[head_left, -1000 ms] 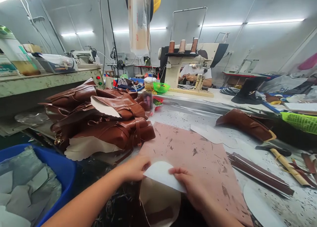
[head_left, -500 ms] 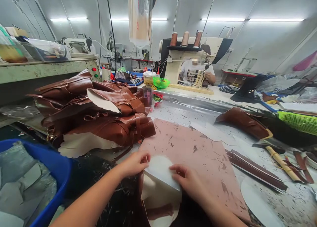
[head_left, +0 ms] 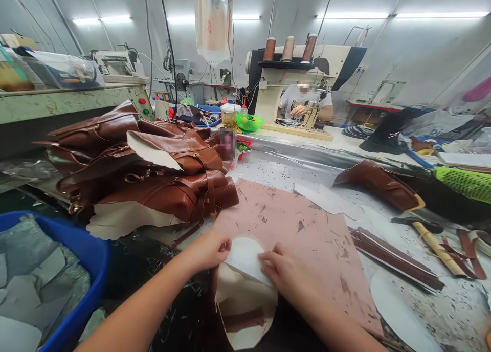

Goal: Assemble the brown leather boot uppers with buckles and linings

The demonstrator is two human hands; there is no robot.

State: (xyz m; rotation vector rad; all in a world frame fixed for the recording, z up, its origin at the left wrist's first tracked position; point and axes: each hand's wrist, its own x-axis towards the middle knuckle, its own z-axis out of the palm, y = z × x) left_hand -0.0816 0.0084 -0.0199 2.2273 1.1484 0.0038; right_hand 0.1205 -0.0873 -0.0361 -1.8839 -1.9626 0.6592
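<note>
A white rounded sheet (head_left: 247, 254) lies over the upper edge of an open brown leather boot upper (head_left: 243, 293), whose cream inner side faces me. My left hand (head_left: 213, 248) is closed at the left edge of the sheet, thumb and fingers pinched together. From the other side, my right hand (head_left: 286, 270) holds the sheet's right edge, fingers bent and thumb hidden. Beneath and beyond the hands is a worn pink board (head_left: 291, 234) with dark scuffs. The lower part of the upper runs out of view below.
Brown leather boot uppers (head_left: 164, 188) are piled at left, above a blue tub (head_left: 102, 270) of white scraps. Dark brown strips (head_left: 395, 260), a hammer (head_left: 433, 244) and another brown boot upper (head_left: 376, 183) lie right. Behind stands a sewing machine (head_left: 264, 101); a person (head_left: 287, 106) sits beyond it.
The white sheet, earlier raised and tilted between both hands, now lies lower against the boot upper. My right hand's fingers have shifted along its right edge. The view has tilted slightly downward.
</note>
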